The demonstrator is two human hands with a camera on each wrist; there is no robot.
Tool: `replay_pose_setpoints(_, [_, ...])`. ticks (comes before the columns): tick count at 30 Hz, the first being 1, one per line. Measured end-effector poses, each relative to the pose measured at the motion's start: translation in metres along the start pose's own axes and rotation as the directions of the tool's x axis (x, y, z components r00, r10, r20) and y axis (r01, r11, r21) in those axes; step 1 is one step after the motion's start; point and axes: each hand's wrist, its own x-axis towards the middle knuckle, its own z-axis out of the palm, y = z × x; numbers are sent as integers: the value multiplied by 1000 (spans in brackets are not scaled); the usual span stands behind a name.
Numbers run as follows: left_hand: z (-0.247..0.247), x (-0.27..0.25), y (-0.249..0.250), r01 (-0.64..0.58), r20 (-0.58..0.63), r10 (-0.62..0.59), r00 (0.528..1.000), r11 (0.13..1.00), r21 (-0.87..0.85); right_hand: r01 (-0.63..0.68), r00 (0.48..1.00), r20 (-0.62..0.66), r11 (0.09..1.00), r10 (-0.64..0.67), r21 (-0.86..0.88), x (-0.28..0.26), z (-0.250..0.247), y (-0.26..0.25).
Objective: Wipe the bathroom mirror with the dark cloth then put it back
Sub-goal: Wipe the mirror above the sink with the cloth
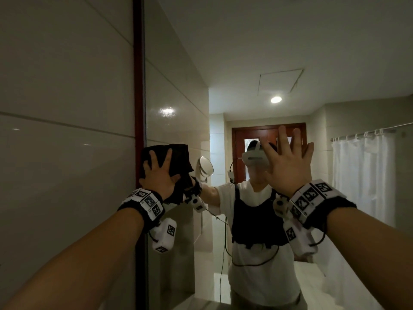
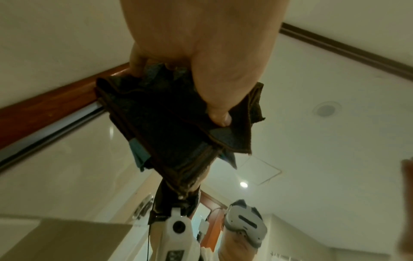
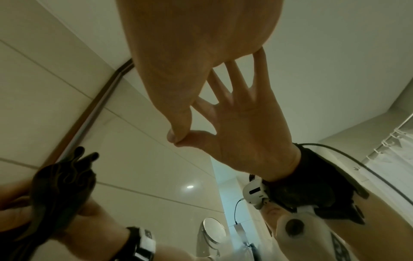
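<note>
From the head camera, the person's left hand presses a folded dark terry cloth flat against the large wall-mounted bathroom mirror, its fingers spread wide over the fabric, probably so the pressure covers a broad patch of glass; the cloth sits just beside the mirror's dark red wooden frame, at the glass's left edge; the right hand, well to the right of the left, holds nothing, its fingers straight and splayed against the glass, likely bracing the body.

From the left wrist camera, the cloth lies under the palm, bunched in several layers, the thumb laid across it to keep the folds together; the wooden frame runs just past the fingertips.

From the right wrist camera, the right hand meets its own reflection thumb tip to thumb tip, which suggests contact with the glass; the cloth shows down to the left under the other hand.
</note>
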Motion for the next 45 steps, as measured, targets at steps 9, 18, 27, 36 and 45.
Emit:
replay_pose_setpoints(9, [-23, 20, 19, -29, -25, 28, 999, 998, -53, 7, 1000, 0, 1000, -7, 24, 2, 4, 1])
replay_pose_setpoints(18, [2, -21, 142, -449, -30, 475, 879, 848, 282, 7, 1000, 8, 999, -7, 43, 1, 1, 0])
replay_pose_setpoints(27, [-11, 3, 75, -237, -64, 252, 966, 954, 186, 4, 1000, 5, 999, -4, 44, -2, -2, 1])
replay_pose_setpoints(36, [-17, 12, -4, -78, 2, 79, 997, 981, 178, -9, 999, -37, 1000, 9, 3, 2, -7, -5])
replay_pose_setpoints(45, [-31, 39, 8, -28, -44, 31, 999, 998, 57, -32, 997, -74, 999, 33, 17, 46, -25, -1])
